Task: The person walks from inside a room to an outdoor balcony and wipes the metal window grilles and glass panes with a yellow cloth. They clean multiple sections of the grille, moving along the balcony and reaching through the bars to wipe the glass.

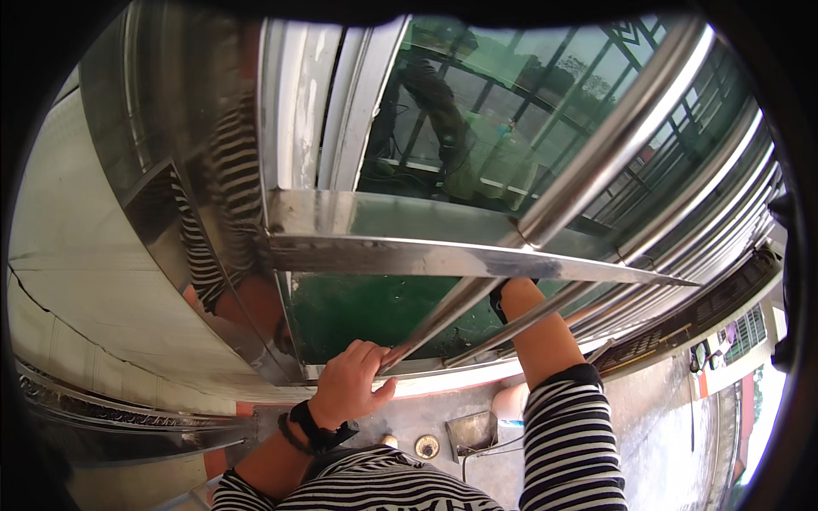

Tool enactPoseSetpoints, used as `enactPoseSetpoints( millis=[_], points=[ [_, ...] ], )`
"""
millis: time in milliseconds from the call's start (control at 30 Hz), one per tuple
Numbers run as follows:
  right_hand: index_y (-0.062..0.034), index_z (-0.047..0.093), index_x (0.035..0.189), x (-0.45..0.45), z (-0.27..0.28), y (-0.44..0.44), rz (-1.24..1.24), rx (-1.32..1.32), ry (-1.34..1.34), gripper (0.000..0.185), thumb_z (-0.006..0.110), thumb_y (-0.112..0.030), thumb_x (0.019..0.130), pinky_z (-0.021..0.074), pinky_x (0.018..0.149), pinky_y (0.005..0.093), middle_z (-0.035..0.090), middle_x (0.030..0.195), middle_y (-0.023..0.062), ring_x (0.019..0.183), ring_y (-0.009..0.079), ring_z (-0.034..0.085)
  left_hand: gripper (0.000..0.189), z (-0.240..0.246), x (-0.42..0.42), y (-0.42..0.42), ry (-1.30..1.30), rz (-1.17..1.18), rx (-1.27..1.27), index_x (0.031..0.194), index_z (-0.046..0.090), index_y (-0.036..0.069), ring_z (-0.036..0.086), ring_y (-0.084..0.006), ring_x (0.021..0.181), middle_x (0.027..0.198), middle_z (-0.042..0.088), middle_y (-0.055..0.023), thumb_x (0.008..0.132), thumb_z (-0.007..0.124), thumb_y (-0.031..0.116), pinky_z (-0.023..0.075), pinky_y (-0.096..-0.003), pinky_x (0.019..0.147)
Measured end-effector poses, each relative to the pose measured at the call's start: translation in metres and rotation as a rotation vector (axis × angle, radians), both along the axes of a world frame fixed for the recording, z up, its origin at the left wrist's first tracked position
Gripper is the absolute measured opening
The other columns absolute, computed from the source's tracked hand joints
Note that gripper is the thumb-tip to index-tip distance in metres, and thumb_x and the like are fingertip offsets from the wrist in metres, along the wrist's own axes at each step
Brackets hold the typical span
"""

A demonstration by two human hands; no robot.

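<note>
A stainless steel window grille stands before me, with tubular bars [613, 134] and a flat crossbar [409, 255]. My left hand [351, 380] curls its fingers over the grille's lower rail [409, 366], beside the foot of a bar. A dark watch [323, 434] and a bracelet are on that wrist. My right forearm [543, 326] reaches between the bars above a green surface [370, 313] with small specks on it. The right hand itself is hidden behind the crossbar, and a black band edge shows at its wrist. What it touches cannot be seen.
Behind the bars is a window pane [473, 115] with reflections in a white frame [358, 96]. A polished metal panel [236, 191] mirrors my striped sleeve at left. Below are a concrete floor [473, 409], a square basin [471, 434] and a round gold-coloured object [427, 446].
</note>
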State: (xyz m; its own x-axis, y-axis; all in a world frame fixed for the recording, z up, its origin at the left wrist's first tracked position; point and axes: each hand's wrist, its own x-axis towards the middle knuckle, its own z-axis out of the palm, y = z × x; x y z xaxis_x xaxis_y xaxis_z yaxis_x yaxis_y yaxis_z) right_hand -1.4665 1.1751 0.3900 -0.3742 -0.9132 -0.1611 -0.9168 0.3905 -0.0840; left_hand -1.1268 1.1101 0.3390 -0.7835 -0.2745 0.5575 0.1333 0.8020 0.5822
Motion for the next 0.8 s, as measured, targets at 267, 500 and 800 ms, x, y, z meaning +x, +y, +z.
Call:
enactPoseSetpoints(
  millis=[267,500,800],
  points=[
    [-0.0067,0.057,0.115,0.042,0.021,-0.018,0.192,-0.334,-0.274,0.038,0.069,-0.019,0.081,0.0445,0.092,0.0368,0.058,0.111,0.0115,0.104,0.0249,0.057,0.033,-0.001,-0.001,-0.001,-0.025,-0.019,0.002,0.092,0.058,0.000,0.056,-0.0275,0.078,0.082,0.055,-0.0096,0.068,0.070,0.019,0.0496,-0.0365,0.064],
    [-0.0107,0.057,0.115,0.094,-0.040,-0.013,0.580,-0.187,-0.299,0.042,0.072,-0.019,0.076,0.0460,0.088,0.0380,0.060,0.110,0.0116,0.101,0.0291,0.058,0.033,-0.001,-0.001,-0.003,0.021,-0.049,0.032,0.097,0.059,0.001,0.054,-0.0285,0.075,0.080,0.054,-0.0103,0.069,0.070,0.017,0.0461,-0.0372,0.062],
    [-0.0076,0.061,0.115,0.010,0.034,0.032,-0.121,0.330,0.029,0.047,0.074,-0.020,0.071,0.0464,0.088,0.0370,0.066,0.106,0.0142,0.102,0.0279,0.061,0.035,-0.002,-0.001,-0.007,0.035,-0.080,0.025,0.096,0.057,-0.001,0.054,-0.0294,0.076,0.082,0.054,-0.0116,0.069,0.070,0.016,0.0470,-0.0373,0.063]
  ],
)
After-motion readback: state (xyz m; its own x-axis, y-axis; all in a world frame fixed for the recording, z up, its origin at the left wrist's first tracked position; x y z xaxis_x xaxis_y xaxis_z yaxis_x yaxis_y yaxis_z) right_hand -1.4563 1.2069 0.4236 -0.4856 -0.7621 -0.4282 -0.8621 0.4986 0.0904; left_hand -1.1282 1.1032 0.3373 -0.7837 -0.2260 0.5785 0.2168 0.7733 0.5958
